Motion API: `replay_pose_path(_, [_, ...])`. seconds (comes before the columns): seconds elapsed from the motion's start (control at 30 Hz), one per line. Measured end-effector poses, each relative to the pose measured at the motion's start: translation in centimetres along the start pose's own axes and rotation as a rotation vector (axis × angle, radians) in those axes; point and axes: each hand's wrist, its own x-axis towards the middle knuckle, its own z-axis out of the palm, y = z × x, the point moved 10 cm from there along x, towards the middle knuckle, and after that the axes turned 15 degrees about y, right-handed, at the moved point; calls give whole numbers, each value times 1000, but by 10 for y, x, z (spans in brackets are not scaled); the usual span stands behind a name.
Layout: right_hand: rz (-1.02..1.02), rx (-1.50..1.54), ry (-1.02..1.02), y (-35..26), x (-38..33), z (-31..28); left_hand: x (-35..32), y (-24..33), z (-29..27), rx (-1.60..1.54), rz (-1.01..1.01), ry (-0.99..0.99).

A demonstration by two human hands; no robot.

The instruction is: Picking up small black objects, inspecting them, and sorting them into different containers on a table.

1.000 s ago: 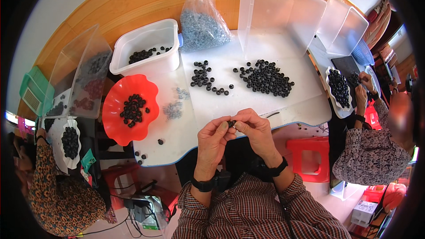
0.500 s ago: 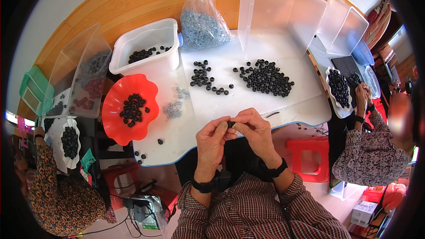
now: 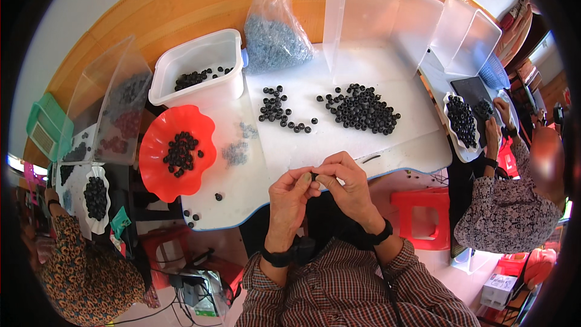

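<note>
Over the near edge of the white table, my left hand [image 3: 288, 203] and my right hand [image 3: 348, 189] meet, fingertips pinched together. Between them is a small round black part [image 3: 313, 177], mostly covered by the fingers. Beyond the hands lies a dense pile of black ring-like parts [image 3: 363, 110], each with a hole. A looser cluster of the same parts [image 3: 273, 106] spreads to its left. More round black pieces [image 3: 181, 152] fill the middle of a red scalloped bowl [image 3: 151, 172]. Several single pieces [image 3: 218, 197] rest near the table's left front edge.
A white tub [image 3: 200, 94] and a clear bag of tiny grey-blue pieces [image 3: 275, 42] stand at the back. Similar tiny pieces [image 3: 235, 152] lie scattered beside the bowl. Upright clear bins [image 3: 381, 24] flank the table. Co-workers sit left [image 3: 91, 266] and right [image 3: 508, 215]. A red stool [image 3: 420, 218] stands below.
Both hands stay together, with the fingers shifted slightly and now covering more of the black part. The right co-worker's hands have moved apart. The view has tilted a little.
</note>
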Motion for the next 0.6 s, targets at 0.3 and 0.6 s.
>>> replay_pose_path(0.3, [-161, -178, -63, -10, -6, 4, -6, -6, -6, 146, -66, 82])
replay_pose_path(0.6, [-182, -210, -90, -15, -13, 10, -12, 3, -3, 224, -35, 121])
